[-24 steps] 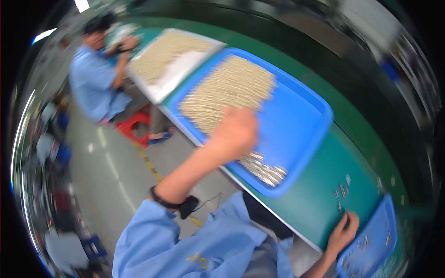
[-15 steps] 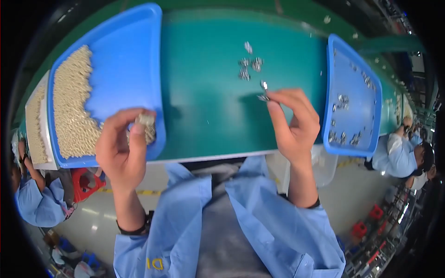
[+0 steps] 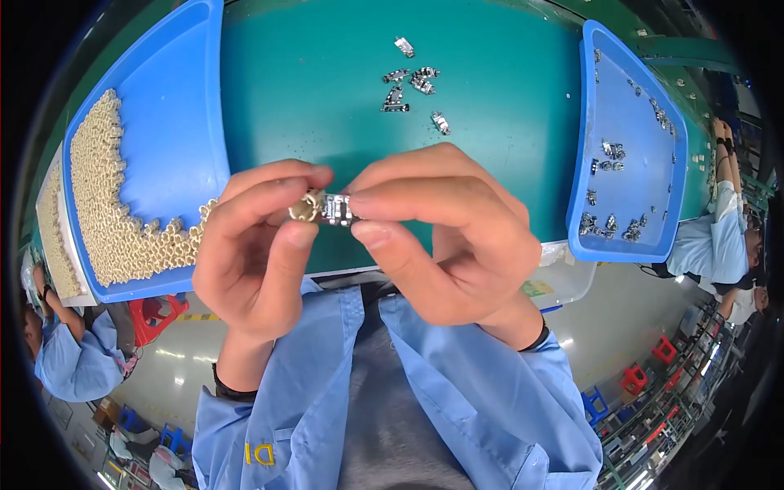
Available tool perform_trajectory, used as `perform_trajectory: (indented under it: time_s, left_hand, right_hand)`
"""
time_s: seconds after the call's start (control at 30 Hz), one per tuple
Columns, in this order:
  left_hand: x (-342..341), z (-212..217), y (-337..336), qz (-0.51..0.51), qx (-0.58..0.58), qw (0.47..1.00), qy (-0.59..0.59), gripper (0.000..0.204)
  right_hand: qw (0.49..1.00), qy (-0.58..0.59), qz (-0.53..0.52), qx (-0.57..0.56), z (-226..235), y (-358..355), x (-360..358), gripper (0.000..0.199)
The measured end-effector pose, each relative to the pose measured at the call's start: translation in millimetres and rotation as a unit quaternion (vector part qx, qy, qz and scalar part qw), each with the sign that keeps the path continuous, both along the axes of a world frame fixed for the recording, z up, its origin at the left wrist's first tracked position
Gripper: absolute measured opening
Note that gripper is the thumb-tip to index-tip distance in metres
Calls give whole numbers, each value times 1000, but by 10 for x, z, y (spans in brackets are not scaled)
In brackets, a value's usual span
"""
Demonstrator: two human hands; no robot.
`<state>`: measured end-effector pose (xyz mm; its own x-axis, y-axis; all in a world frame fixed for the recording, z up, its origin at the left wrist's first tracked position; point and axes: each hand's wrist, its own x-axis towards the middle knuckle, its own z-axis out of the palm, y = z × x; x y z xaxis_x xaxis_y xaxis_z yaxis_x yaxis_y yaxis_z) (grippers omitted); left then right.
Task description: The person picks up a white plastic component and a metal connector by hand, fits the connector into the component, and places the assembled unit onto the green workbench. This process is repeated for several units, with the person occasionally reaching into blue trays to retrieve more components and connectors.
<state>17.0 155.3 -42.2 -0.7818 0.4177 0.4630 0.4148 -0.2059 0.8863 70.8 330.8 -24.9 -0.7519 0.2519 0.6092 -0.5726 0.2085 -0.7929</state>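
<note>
Head view: left fingers [image 3: 286, 257] pinch a beige part [image 3: 305, 209], right fingers [image 3: 425, 198] a shiny metal piece [image 3: 336, 209]; both are partly covered, their contact hard to make out.

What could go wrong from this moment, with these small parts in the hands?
The left hand pinches a small cream part with the fingertips, so it might slip and fall.
The right hand holds a metal part close against it; a slight tilt could leave them misaligned.
Loose metal pieces lie beyond the hands on the green table; a careless reach may scatter them.
</note>
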Motion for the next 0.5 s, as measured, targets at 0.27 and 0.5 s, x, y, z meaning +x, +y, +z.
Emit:
perform_trajectory:
  time_s: [0.27, 0.5]
  left_hand:
    - [-34, -22, -14, 63, -71, 985, 142, 39]
    - [-27, 15, -16, 94, -81, 975, 186, 43]
  right_hand:
    - [999, -9, -46, 13, 87, -46, 36, 22]
    - [997, 29, -71, 23, 65, -145, 43, 28]
